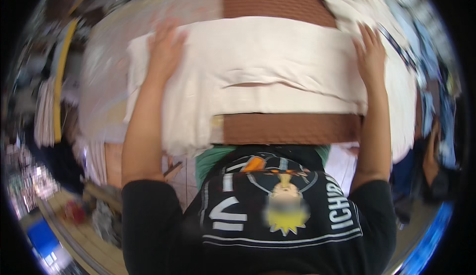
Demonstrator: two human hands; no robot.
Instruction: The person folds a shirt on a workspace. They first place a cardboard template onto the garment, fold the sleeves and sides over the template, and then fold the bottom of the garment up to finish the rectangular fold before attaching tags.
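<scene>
A cream cloth (pixel 277 47), which looks like a folded garment, lies crosswise over the table in front of me. Wrinkles and a fold run along its middle, and its left part drapes toward my body. My left hand (pixel 167 49) rests on its left end, blurred, with fingers stretched out. At the opposite end my right hand (pixel 371 54) lies flat at the cloth's edge, fingers apart. Neither hand grips anything. Beneath the cream cloth is a brown quilted cover (pixel 292 129), showing in front of it and behind it.
More cream cloth (pixel 399 106) is heaped along the table's right side, with a dark slim object (pixel 398 48) on it. Clear plastic sheeting (pixel 106 72) covers the left part of the table. Another person's arm (pixel 432 148) shows at far right, near blue cloth (pixel 447 121).
</scene>
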